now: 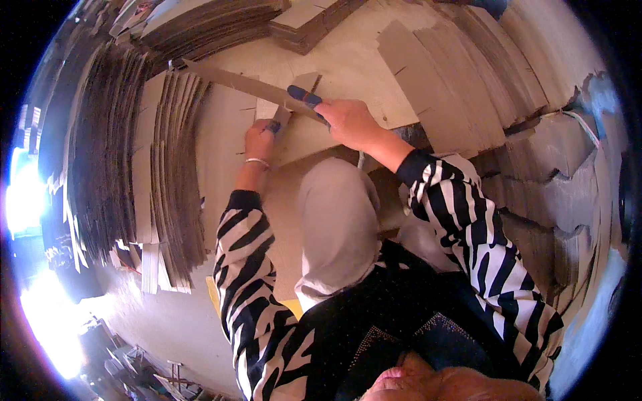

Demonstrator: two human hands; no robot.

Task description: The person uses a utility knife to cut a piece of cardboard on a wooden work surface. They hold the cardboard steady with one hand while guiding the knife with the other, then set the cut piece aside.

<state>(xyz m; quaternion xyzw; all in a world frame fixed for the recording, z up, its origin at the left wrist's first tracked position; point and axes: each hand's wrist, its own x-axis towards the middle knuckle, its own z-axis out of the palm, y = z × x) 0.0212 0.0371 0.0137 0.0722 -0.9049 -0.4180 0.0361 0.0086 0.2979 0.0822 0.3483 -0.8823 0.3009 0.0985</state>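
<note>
A long brown cardboard strip (244,83) slants across the work surface in front of me. My right hand (351,121) is closed on its right end, with dark coverings on the fingers. A shorter cardboard strip (281,116) crosses near that end, and my left hand (259,142) pinches its near end, also with dark-covered fingertips. The two strips meet between my hands; whether they are slotted together I cannot tell. Beneath and left of them lies a flat cardboard sheet with short slits (224,120).
Stacks of upright cardboard strips (170,147) line the left side. More cardboard piles stand at the far side (304,27). Slitted cardboard sheets (445,80) fan out at the right, above grey-brown bundles (555,150). A pale wooden board (358,63) lies under the work.
</note>
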